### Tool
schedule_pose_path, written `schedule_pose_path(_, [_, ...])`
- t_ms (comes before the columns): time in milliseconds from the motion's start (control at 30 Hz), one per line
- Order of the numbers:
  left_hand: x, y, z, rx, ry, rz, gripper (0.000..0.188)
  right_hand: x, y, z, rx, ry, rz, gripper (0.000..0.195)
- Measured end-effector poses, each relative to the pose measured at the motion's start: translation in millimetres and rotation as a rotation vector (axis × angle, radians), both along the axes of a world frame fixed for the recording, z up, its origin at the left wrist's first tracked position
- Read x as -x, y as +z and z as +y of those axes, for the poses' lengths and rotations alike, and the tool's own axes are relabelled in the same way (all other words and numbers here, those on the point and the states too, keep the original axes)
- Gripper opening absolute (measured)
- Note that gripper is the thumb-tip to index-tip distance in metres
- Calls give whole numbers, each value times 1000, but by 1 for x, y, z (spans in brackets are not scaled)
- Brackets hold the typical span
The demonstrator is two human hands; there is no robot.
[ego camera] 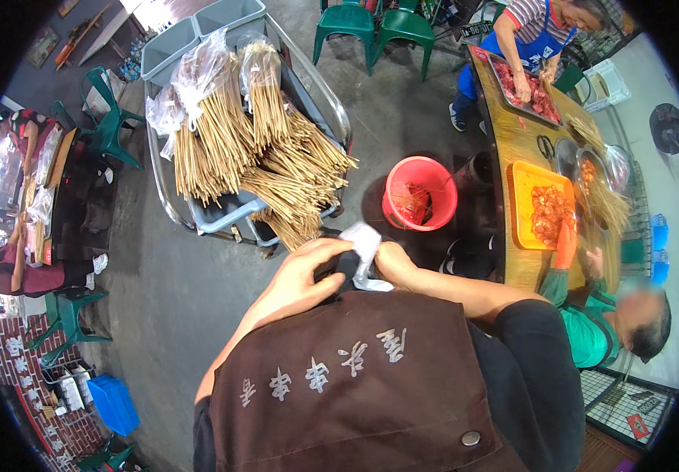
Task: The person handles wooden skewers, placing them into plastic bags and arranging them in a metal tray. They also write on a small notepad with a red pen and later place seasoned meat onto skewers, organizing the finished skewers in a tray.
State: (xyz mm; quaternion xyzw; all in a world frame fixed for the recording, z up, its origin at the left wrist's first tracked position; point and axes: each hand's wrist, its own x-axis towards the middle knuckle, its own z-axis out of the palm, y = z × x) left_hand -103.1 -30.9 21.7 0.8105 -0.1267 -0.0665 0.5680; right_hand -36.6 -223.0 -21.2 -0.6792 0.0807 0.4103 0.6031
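Note:
A crumpled white strip [365,243], paper or thin plastic, is between my two hands, in front of my brown apron [345,377]. My right hand [397,264] is curled around its right side, with the fingertips partly hidden. The fingers of my left hand [310,271] reach the strip's upper left edge, and its thumb stands apart below. Whether the left fingers pinch the strip is unclear. Just beyond my hands, bundles of thin bamboo skewers [221,135] lie on a metal-framed cart [165,200], several with their tops in clear plastic bags [201,62].
A red bucket [420,177] stands on the floor ahead. To the right, a wooden table [496,141] bears a meat tray [507,65] and a yellow tray [519,203]; two people work there. Others work at a table [59,171] far left. Green chairs [345,26] stand behind.

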Motion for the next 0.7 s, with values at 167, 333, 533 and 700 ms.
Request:
schedule_pose_path(167, [-25,-16,-32,-206,-262,-84,46,6,-80,-14,-216,93,-513,26])
schedule_pose_path(333, [-33,-29,-38,-212,-251,-175,40,-26,-64,-13,169,768,-275,24])
schedule_pose_path(533, [-32,-15,-42,-249,-305,17,24,-28,-45,-16,301,1115,-372,23])
schedule_pose_path(700, [-26,-19,-33,-325,-319,-146,17,-25,-16,-21,385,1234,-445,21])
